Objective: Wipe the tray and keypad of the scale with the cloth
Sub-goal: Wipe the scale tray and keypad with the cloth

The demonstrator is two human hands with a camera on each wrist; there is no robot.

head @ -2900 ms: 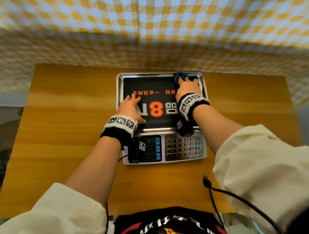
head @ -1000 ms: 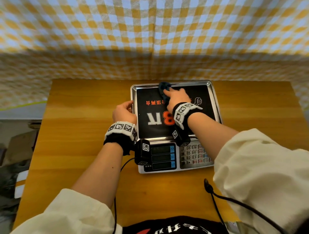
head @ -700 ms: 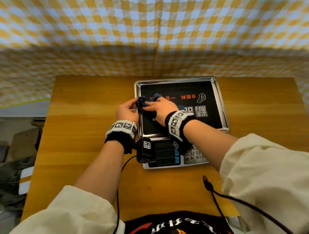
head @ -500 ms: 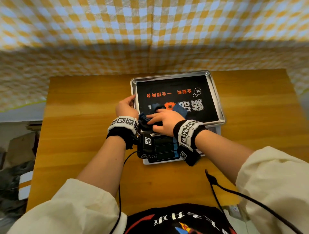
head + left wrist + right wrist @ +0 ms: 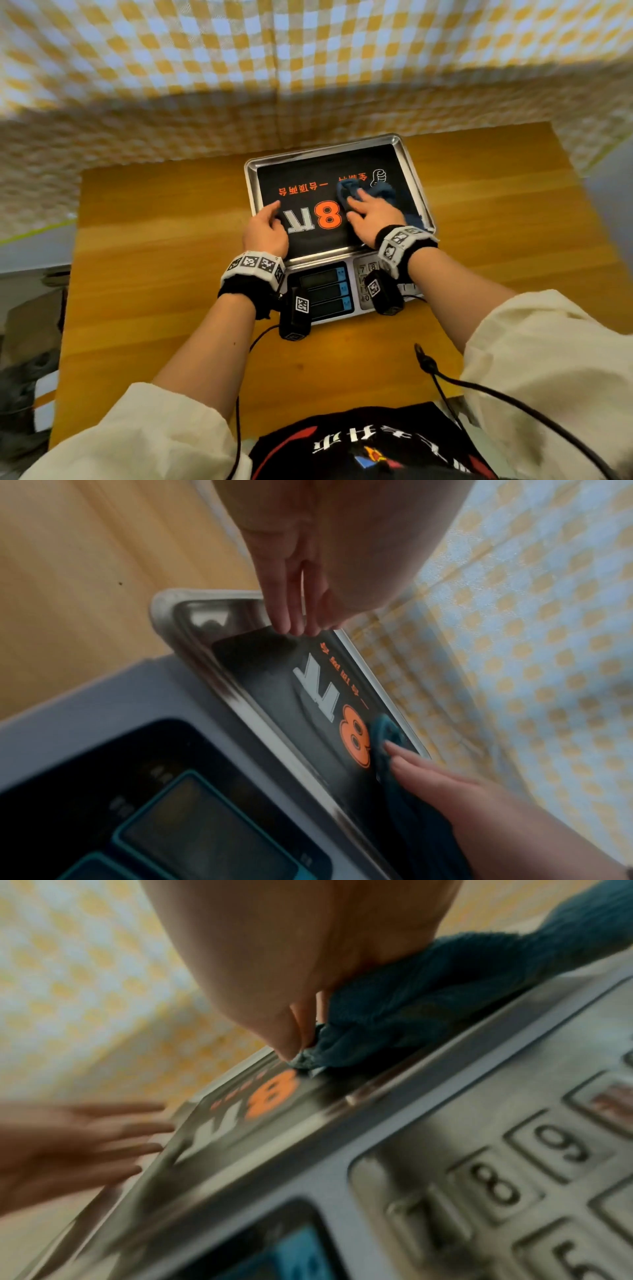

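The scale's steel tray (image 5: 252,186) carries a black sticker with an orange 8. A crumpled blue cloth (image 5: 375,192) lies on the right half of the tray, and my right hand (image 5: 368,214) presses it down with straight fingers. The right wrist view shows those fingertips (image 5: 291,1039) on the cloth (image 5: 411,1010), just above the keypad (image 5: 514,1177). My left hand (image 5: 269,224) rests open on the tray's left edge, its fingertips (image 5: 291,620) touching the sticker's corner beside the rim (image 5: 192,647). My right wrist hides much of the keypad (image 5: 364,272) in the head view.
The scale stands on a wooden table (image 5: 154,274) with bare wood on both sides. Its display panel (image 5: 325,291) faces me at the front. A checked curtain (image 5: 308,68) hangs behind. A black cable (image 5: 445,380) runs over the table's near edge.
My right hand has slid the cloth from the tray's near left corner to its right half. The left hand stays at the tray's left edge, fingers now straighter.
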